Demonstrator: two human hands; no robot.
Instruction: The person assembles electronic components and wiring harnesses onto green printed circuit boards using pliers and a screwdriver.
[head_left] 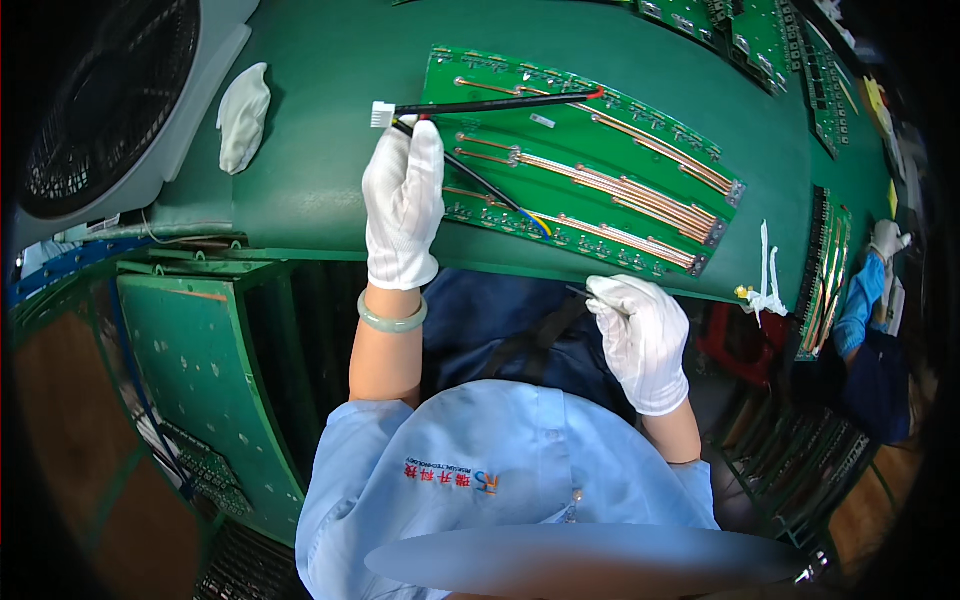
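My left hand [403, 205], in a white glove, pinches a wire harness just below its white plug connector [382, 115]. Two dark-sleeved wire bundles [490, 104] run from that plug to opposite long sides of a large green circuit board [560, 140]. One bundle ends in red at the board's far edge, the other in blue and yellow near its close edge. Copper-coloured strips lie lengthwise across the board. Off the table's front edge, my right hand [643, 340], also gloved, is closed with a thin dark tip [577, 291] sticking out of its fingers; the rest of that thing is hidden.
A large fan [110, 100] stands at the left, beside a crumpled white glove or cloth [243, 118]. More circuit boards [755, 40] lie at the far right. White strips [766, 280] hang over the table edge. A co-worker's blue sleeve [860, 300] shows beyond another board [826, 270].
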